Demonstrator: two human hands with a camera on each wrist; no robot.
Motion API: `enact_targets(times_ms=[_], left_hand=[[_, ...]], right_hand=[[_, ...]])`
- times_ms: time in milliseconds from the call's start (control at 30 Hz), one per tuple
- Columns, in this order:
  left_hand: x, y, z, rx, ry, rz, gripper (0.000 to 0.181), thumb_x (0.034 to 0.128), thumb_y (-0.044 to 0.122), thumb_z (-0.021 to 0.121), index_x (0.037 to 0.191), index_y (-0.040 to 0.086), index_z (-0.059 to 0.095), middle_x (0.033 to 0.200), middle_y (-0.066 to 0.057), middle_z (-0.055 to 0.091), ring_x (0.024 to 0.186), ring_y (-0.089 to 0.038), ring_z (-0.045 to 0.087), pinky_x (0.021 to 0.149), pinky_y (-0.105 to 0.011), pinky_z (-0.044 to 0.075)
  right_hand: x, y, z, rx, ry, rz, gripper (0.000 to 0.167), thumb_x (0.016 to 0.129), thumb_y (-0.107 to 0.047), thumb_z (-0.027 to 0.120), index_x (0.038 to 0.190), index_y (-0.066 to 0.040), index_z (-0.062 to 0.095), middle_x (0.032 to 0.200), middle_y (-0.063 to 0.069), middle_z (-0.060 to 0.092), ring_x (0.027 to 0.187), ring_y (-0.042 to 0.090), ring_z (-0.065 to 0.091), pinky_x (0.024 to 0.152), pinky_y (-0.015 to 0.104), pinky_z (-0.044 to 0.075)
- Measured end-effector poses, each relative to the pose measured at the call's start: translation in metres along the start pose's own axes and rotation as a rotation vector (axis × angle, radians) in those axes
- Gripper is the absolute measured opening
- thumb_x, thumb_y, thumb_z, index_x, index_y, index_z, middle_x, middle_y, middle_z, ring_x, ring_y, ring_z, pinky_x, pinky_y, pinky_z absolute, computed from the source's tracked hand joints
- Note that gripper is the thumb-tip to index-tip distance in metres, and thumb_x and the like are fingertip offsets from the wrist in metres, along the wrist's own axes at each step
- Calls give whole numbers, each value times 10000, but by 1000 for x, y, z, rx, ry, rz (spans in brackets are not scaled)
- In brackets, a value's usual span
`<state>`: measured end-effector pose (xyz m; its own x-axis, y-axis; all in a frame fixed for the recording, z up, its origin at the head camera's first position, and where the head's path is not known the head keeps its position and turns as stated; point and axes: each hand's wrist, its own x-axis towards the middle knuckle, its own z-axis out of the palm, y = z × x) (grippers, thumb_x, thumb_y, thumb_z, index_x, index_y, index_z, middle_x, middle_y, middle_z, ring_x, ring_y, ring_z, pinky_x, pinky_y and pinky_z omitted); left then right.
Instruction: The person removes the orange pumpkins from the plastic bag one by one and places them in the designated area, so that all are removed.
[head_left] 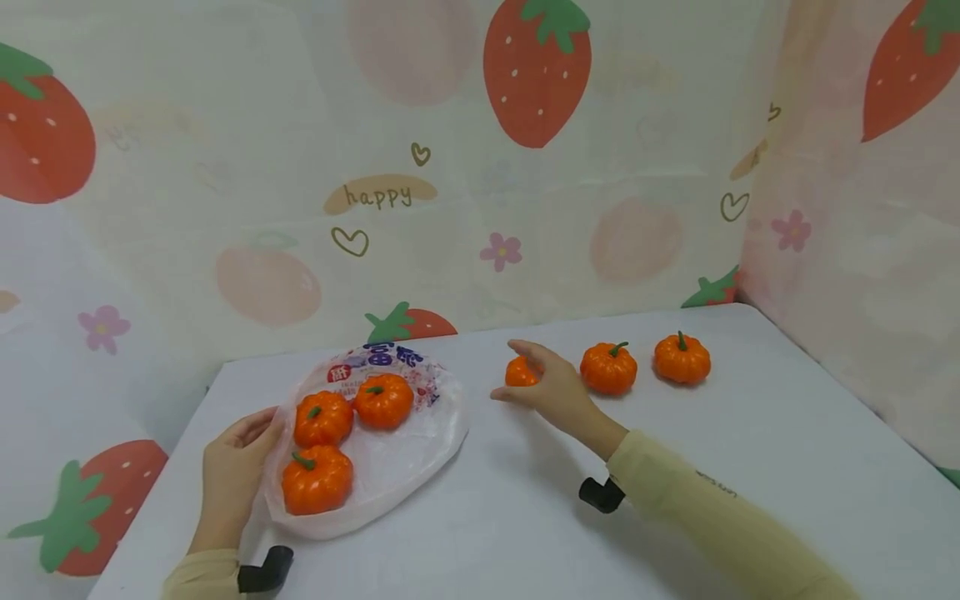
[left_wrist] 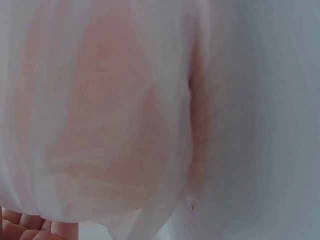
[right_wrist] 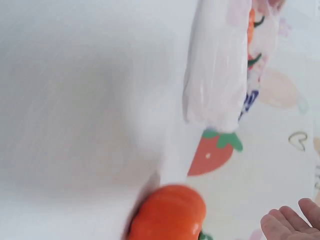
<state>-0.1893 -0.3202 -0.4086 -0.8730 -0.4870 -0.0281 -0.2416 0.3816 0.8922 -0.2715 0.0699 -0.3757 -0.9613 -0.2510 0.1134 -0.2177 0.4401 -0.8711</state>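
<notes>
Three orange pumpkins (head_left: 384, 401) lie inside a white plastic bag (head_left: 405, 475) with its mouth spread wide, on the left of the table. The left hand (head_left: 238, 471) grips the bag's left rim; in the left wrist view the translucent bag (left_wrist: 110, 110) fills most of the picture, with a few fingers at the lower left corner. The right hand (head_left: 558, 396) has thumb and fingers parted around another pumpkin (head_left: 519, 372), partly hidden behind it. In the right wrist view that pumpkin (right_wrist: 170, 212) shows at the bottom, apart from the fingers (right_wrist: 290, 222).
Two more pumpkins (head_left: 608, 368) (head_left: 682, 358) stand to the right of the right hand, near the back of the white table (head_left: 750, 467). A cloth backdrop (head_left: 450, 275) with strawberry prints rises behind the table's back edge and along both sides.
</notes>
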Motion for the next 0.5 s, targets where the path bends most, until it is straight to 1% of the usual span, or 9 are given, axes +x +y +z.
enact_targets(times_ms=[67,167,267,367,433,500], left_hand=[[0,0,1,-11,-6,-4,580,973,519,548,1416,144,554,1429,-119,582,1267,-190,550,845,-10,461],[-2,1,2,-19,-19,-7,596,976,520,541,1428,132,538,1443,-127,569,1321,-239,525,882,-47,461],[-1,1,3,-22,-20,-5,585,979,512,541,1425,133,541,1438,-124,573,1318,-234,528,905,-65,460],[-1,2,2,-15,-11,-2,564,983,500,542,1418,141,553,1426,-117,586,1283,-197,546,904,-54,461],[0,1,1,-6,-3,3,551,987,489,541,1412,140,559,1419,-116,592,1264,-184,552,901,-46,461],[-1,1,0,-3,1,2,555,987,493,538,1414,139,558,1421,-118,590,1269,-193,552,908,-56,459]], right_hand=[[1,-2,11,-4,-11,-5,840,743,-379,868,1466,-182,490,1523,41,494,1432,301,427,1158,494,402],[3,-5,25,38,-28,-43,808,751,-317,871,1450,-142,506,1508,60,509,1426,285,440,1154,467,407],[6,-10,39,92,-44,-72,772,764,-242,868,1436,-100,514,1496,83,518,1417,279,451,1150,441,408],[10,-16,53,109,-71,-80,753,776,-228,860,1429,-77,516,1487,97,523,1419,285,445,1154,440,399],[13,-21,63,103,-98,-85,751,781,-246,858,1427,-71,518,1484,100,525,1415,302,449,1155,451,399],[16,-26,72,76,-119,-88,750,783,-278,856,1426,-82,523,1486,95,525,1399,329,468,1141,459,419]])
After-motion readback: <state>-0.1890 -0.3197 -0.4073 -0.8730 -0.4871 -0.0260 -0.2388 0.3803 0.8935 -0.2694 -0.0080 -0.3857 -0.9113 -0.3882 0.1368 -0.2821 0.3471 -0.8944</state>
